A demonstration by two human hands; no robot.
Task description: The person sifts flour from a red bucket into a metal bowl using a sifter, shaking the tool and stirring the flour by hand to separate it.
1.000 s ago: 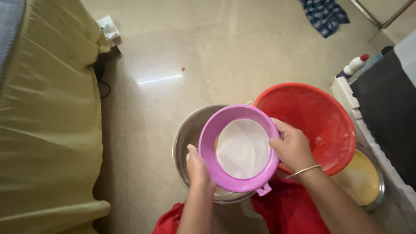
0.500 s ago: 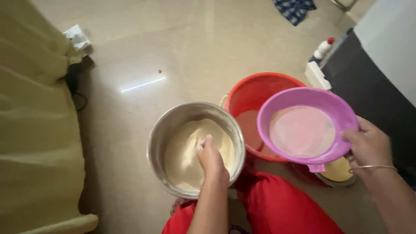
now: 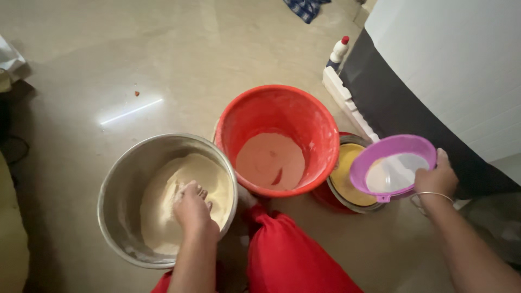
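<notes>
The left hand (image 3: pixel 191 207) is resting inside the steel bowl (image 3: pixel 122 184), fingers curled loosely and pressing into the pale flour (image 3: pixel 163 211) that is filling the bowl's bottom — it is pinching nothing that can be made out. The bowl is sitting on the floor (image 3: pixel 108 65) at the person's left knee.

The right hand (image 3: pixel 437 179) is gripping the rim of a purple sieve (image 3: pixel 392 168), fingers closed on the far edge, thumb on top. The sieve is hanging level, its mesh dusted white, and is overlapping a yellow-lined dish (image 3: pixel 347 176) lying on the floor beneath it.

Between bowl and sieve a red bucket (image 3: pixel 277 116) is standing upright, touching or nearly touching the bowl's rim — a shallow layer of flour is covering its base. A red-clad leg (image 3: pixel 287 258) is showing at the lower edge. Beyond the bucket, a white bottle with a red cap (image 3: pixel 339 51) is standing beside a dark panel (image 3: pixel 391 103). A blue checked cloth (image 3: pixel 306 8) is lying at the top edge.
</notes>
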